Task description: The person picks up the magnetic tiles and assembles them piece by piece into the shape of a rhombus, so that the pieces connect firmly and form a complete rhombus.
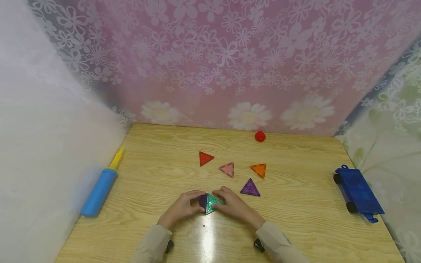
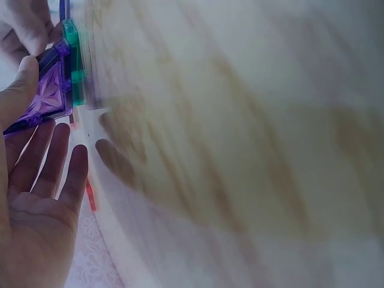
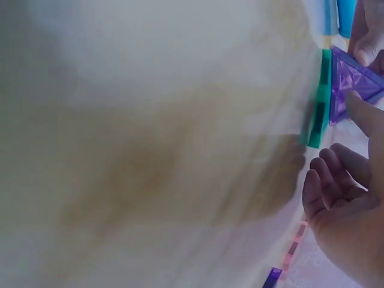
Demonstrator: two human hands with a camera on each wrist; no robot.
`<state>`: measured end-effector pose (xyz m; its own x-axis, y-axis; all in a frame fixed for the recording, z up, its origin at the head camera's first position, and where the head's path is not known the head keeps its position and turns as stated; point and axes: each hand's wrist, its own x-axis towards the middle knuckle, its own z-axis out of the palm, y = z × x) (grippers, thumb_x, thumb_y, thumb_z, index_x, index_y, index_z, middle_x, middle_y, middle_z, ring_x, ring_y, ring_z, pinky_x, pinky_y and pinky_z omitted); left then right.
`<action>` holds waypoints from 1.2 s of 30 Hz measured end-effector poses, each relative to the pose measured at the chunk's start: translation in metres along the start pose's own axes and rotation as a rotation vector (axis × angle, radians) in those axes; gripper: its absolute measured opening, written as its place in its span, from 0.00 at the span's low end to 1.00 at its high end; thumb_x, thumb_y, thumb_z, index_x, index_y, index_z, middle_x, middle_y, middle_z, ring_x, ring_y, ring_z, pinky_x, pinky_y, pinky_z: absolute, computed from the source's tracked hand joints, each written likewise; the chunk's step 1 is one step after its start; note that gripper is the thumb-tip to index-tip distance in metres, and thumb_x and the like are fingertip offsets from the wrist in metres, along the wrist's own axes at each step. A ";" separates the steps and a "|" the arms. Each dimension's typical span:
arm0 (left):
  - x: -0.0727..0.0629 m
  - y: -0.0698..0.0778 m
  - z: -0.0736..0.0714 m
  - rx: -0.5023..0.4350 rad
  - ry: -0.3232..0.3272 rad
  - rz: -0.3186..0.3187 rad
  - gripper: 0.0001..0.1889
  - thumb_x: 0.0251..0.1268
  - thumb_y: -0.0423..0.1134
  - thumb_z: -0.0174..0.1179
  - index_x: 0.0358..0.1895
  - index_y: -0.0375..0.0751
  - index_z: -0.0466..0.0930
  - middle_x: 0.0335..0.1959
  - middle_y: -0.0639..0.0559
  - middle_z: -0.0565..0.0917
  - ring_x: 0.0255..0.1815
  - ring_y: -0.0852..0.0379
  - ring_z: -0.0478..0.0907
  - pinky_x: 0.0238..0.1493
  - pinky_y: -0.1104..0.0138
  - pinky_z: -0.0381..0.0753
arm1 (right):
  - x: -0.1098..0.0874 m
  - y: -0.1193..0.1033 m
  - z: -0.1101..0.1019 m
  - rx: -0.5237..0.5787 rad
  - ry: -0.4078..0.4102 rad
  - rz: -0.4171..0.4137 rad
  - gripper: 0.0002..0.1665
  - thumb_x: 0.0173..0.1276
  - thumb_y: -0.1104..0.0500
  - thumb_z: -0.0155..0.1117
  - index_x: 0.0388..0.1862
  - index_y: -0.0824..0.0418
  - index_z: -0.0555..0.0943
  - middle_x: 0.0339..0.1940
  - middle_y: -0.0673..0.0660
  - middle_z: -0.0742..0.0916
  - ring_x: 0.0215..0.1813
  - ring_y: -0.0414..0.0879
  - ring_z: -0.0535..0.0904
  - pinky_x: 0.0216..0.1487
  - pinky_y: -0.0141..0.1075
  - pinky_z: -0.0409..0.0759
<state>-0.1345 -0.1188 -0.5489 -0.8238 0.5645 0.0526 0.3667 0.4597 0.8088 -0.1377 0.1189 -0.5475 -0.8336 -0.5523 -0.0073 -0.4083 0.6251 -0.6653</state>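
Low in the middle of the head view, my two hands meet at a pair of triangular magnetic tiles. My left hand (image 1: 184, 207) pinches the purple tile (image 2: 49, 95) between thumb and fingers; that tile stands up from the table beside the green tile (image 1: 212, 204). The green one lies flat, seen edge-on in the right wrist view. From the right, my right hand (image 1: 235, 204) holds the green tile, index finger at its far side and thumb over its near side. In the right wrist view its thumb tip overlaps the purple tile.
Beyond the hands lie red (image 1: 205, 158), pink (image 1: 227, 169), orange (image 1: 259, 170) and another purple triangle (image 1: 250, 187). A small red object (image 1: 260, 136) sits at the back. A blue and yellow pump (image 1: 100, 191) lies at left, a blue toy cart (image 1: 358, 191) at right.
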 end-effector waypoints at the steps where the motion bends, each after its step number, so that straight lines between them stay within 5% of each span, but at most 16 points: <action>1: 0.000 0.000 0.000 0.004 0.000 0.000 0.28 0.55 0.40 0.69 0.61 0.39 0.75 0.59 0.47 0.78 0.63 0.47 0.72 0.64 0.53 0.69 | 0.001 0.000 -0.001 -0.004 0.012 -0.001 0.29 0.67 0.50 0.63 0.61 0.64 0.75 0.42 0.49 0.76 0.39 0.38 0.68 0.41 0.31 0.72; 11: -0.001 -0.003 0.002 0.027 0.008 -0.029 0.28 0.55 0.41 0.69 0.61 0.42 0.76 0.59 0.49 0.78 0.62 0.50 0.72 0.65 0.55 0.69 | 0.027 0.001 -0.013 -0.033 0.136 -0.046 0.21 0.70 0.57 0.59 0.58 0.66 0.76 0.55 0.59 0.80 0.59 0.55 0.74 0.62 0.51 0.72; 36: 0.000 -0.003 0.002 0.015 0.006 -0.031 0.29 0.55 0.42 0.69 0.62 0.43 0.75 0.60 0.50 0.78 0.63 0.49 0.72 0.65 0.54 0.69 | 0.086 0.015 -0.023 -0.258 0.083 -0.041 0.29 0.68 0.54 0.61 0.63 0.67 0.72 0.62 0.65 0.76 0.67 0.59 0.68 0.68 0.50 0.65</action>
<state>-0.1342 -0.1187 -0.5524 -0.8375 0.5455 0.0316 0.3473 0.4868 0.8015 -0.2244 0.0935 -0.5408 -0.8380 -0.5391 0.0840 -0.5143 0.7291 -0.4515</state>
